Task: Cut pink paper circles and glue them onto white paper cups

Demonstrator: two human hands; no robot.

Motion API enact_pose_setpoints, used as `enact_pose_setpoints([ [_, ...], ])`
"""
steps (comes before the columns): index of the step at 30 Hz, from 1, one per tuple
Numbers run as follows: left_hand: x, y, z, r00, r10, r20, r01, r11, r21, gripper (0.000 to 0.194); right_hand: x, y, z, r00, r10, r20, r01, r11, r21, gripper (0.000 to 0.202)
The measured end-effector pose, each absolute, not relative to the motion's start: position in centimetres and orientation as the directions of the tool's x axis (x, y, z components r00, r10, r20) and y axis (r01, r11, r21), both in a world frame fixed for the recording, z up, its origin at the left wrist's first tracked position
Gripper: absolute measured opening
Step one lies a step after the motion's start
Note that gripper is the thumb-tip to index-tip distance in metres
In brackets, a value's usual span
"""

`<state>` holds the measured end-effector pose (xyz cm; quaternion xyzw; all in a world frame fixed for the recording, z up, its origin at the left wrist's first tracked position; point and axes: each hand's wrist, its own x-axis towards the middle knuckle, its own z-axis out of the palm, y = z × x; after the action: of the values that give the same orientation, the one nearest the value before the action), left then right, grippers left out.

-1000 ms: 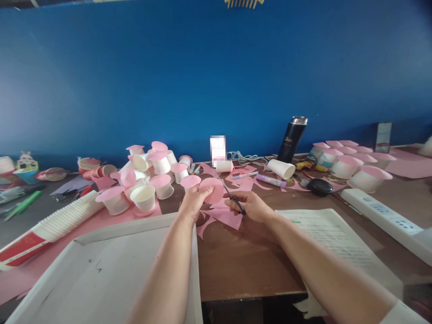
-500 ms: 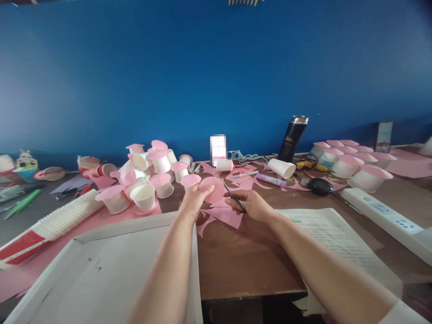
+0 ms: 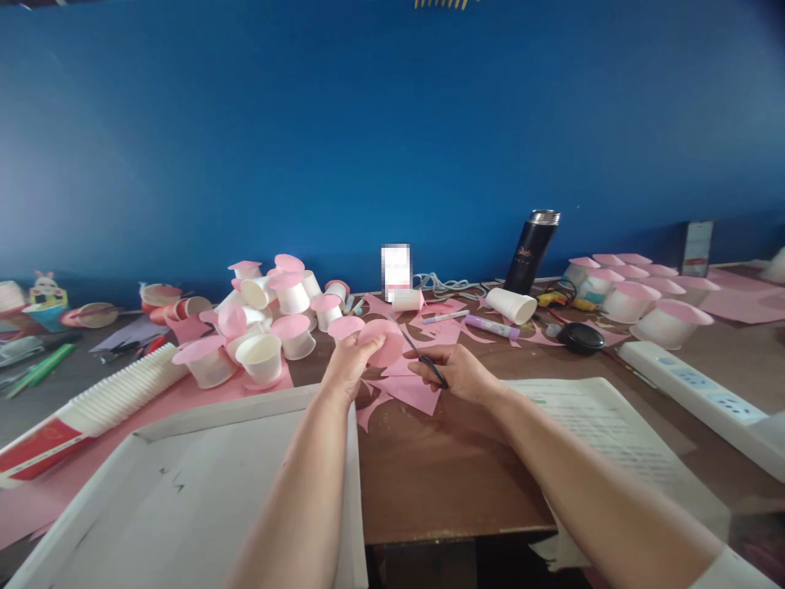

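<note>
My left hand (image 3: pixel 348 360) pinches a round piece of pink paper (image 3: pixel 385 343), thumb on top, over the middle of the table. Just to its right, my right hand (image 3: pixel 459 372) is closed around dark-handled scissors (image 3: pixel 432 366). Their blades point up and left, beside the right edge of the paper disc; whether they touch it I cannot tell. Under and around both hands lie pink paper scraps (image 3: pixel 410 394). White paper cups, several topped with pink discs, crowd left of my left hand, among them an upright open cup (image 3: pixel 260 360).
A white tray (image 3: pixel 245 483) and a stack of paper cups (image 3: pixel 126 391) occupy the left. A black flask (image 3: pixel 531 254), a purple glue stick (image 3: pixel 491 326), a lying cup (image 3: pixel 511 306) and pink-topped cups (image 3: pixel 671 325) stand or lie right. Nearby are a power strip (image 3: pixel 705 401) and printed sheet (image 3: pixel 613 450).
My left hand and the paper disc have shifted slightly left, away from the scissors. My right hand stays nearly in place.
</note>
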<state>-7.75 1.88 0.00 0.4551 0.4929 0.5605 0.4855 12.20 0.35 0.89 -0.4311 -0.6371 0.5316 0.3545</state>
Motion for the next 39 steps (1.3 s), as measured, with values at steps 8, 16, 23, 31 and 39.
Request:
enact_pose_setpoints([
  [8, -7.71, 1.94, 0.01, -0.068, 0.997, 0.03, -0.151, -0.04, 0.988, 0.047, 12.21, 0.46, 0.8, -0.391, 0.919, -0.038, 0.171, 0.032, -0.985, 0.06],
  [16, -7.76, 2.04, -0.24, -0.088, 0.996, 0.028, -0.132, -0.039, 0.99, 0.047, 12.34, 0.5, 0.59, -0.412, 0.911, -0.006, 0.142, 0.058, -0.988, 0.054],
  [23, -7.56, 1.89, 0.01, -0.076, 0.996, 0.045, -0.148, -0.056, 0.987, 0.05, 12.11, 0.55, 0.6, -0.378, 0.925, -0.034, 0.16, 0.029, -0.987, 0.057],
  [31, -7.63, 2.16, -0.51, -0.019, 0.998, 0.058, -0.114, -0.06, 0.992, 0.046, 12.08, 0.6, 0.51, -0.373, 0.927, -0.033, 0.167, 0.032, -0.985, 0.058],
  [39, -7.61, 2.07, -0.46, -0.022, 0.999, 0.043, -0.124, -0.046, 0.991, 0.048, 12.1, 0.45, 0.81, -0.369, 0.929, -0.038, 0.175, 0.029, -0.984, 0.06],
])
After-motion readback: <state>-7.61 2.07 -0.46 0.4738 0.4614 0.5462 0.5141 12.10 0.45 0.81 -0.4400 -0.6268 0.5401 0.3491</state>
